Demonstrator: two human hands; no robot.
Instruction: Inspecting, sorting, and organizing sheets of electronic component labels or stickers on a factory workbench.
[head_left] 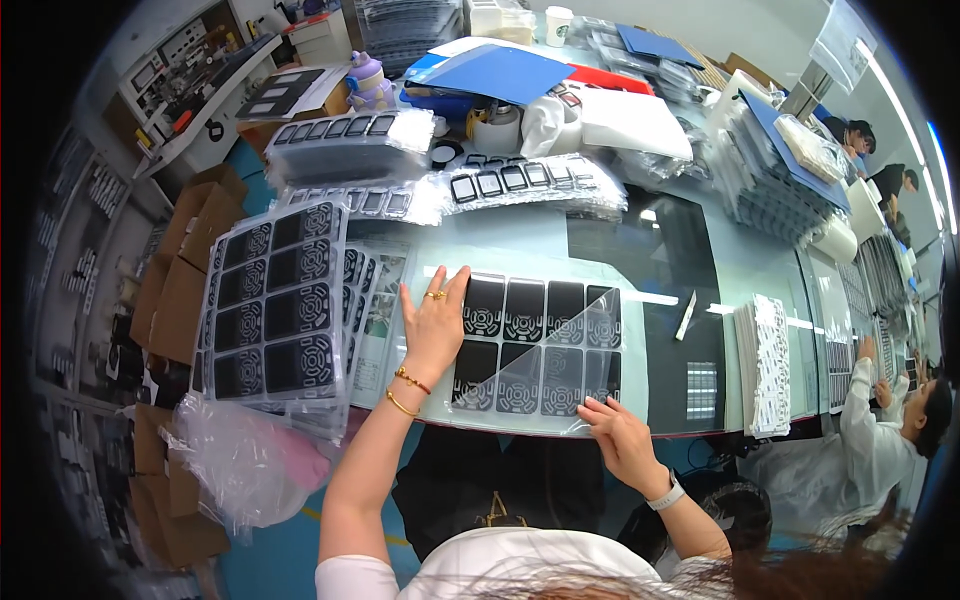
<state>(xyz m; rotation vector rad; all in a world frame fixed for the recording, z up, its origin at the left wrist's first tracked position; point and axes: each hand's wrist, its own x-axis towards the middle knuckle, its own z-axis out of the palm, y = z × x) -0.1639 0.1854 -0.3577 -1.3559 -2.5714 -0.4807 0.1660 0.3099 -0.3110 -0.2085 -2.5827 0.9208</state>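
- Head view: left hand (pixel 432 330) lies flat, open, on the sheet of black panels (pixel 540 345); keep it pressing
- right hand (pixel 618 428) pinches the clear film (pixel 570 375) at the sheet's near corner; peel slowly, low

Under my left hand (pixel 432 325) with its gold ring and bracelets lies a sheet of black panels (pixel 520 340) printed with pale circular mazes beneath clear film (pixel 560 370), left of it a matching black-and-white stack (pixel 275 300), above it blue folders (pixel 500 72).
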